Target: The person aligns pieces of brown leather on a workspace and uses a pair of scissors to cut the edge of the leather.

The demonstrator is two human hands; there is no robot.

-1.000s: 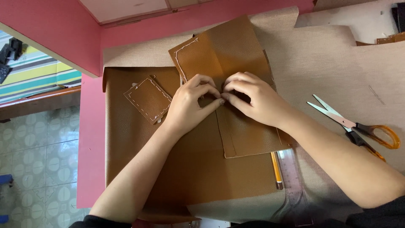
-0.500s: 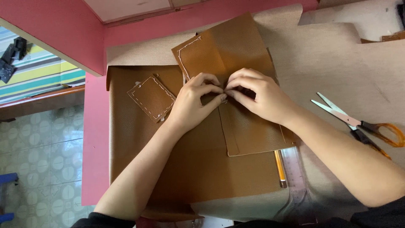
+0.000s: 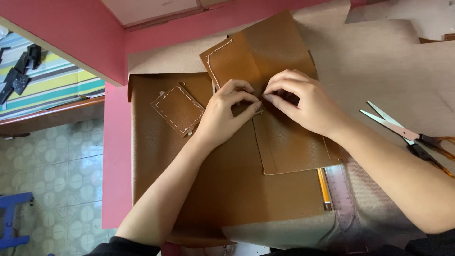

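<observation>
Both grips stay pinched together on the folded brown leather piece [image 3: 279, 137]: left hand [image 3: 222, 116] and right hand [image 3: 303, 102] meet fingertip to fingertip at bench centre, barely shifted. Scissors [image 3: 412, 137] lie idle at three o'clock.

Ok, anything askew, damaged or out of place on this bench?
Nothing looks damaged or spilled. The scissors lie open on the paper at the right. A pencil and a clear ruler are half tucked under the folded brown leather piece that both hands pinch.
</observation>
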